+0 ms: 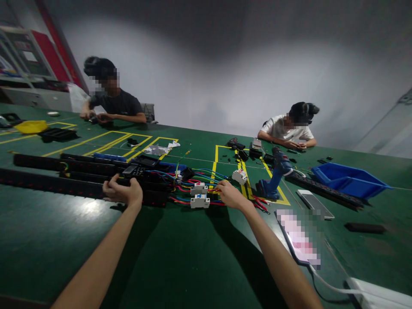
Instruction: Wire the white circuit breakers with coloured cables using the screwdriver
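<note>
Long black strips (80,185) with red dots lie side by side on the left of the table. My left hand (124,191) is closed on one of them near its right end, fingers curled over it. Red, blue and green wires (180,199) run out of the strips' ends to two white circuit breakers, a front one (200,201) and one just behind it (198,188). Just right of the breakers, my right hand (230,195) pinches the red wires; its fingertips are partly hidden. A third breaker (240,176) sits behind that hand.
A blue cordless drill (273,174) stands to the right, near a blue bin (350,179). Two phones, one white (315,204) and one lit (299,236), and a white power strip (376,294) lie front right. Two people sit across the green table (186,257).
</note>
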### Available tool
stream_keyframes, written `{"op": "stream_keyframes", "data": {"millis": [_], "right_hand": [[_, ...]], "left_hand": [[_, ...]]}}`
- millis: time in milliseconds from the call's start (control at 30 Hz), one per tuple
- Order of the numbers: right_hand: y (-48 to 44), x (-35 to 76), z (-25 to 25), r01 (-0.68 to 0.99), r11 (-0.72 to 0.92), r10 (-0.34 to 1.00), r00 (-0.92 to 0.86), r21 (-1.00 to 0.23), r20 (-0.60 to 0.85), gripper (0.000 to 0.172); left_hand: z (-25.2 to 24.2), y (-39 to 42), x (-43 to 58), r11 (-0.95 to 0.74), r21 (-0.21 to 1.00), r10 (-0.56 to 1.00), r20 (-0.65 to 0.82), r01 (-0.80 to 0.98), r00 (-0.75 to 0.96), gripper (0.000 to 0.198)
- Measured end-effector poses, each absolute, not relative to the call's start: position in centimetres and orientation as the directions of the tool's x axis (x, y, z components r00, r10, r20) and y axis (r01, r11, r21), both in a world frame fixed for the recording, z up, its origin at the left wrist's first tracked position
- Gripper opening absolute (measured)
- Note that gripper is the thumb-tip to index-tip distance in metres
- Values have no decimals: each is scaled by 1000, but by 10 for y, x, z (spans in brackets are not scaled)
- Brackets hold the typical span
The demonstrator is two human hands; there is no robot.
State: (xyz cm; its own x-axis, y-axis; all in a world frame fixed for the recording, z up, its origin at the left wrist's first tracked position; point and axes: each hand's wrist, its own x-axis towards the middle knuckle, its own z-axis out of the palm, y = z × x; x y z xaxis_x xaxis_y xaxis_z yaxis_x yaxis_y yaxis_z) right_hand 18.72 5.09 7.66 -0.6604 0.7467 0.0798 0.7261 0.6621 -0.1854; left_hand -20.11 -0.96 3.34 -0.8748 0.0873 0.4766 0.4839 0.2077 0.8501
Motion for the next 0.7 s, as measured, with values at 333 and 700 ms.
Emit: {"op": "stream_keyframes", "data": {"millis": [333,700], "right_hand": [[86,163,75,728,653,749,-578,-212,323,30],[148,116,71,804,541,838,-491,-245,240,33]], "left_hand": [[39,-5,-151,-175,388,445,851,905,-278,27],[22,1,-142,-216,272,533,837,938,-120,24]]}}
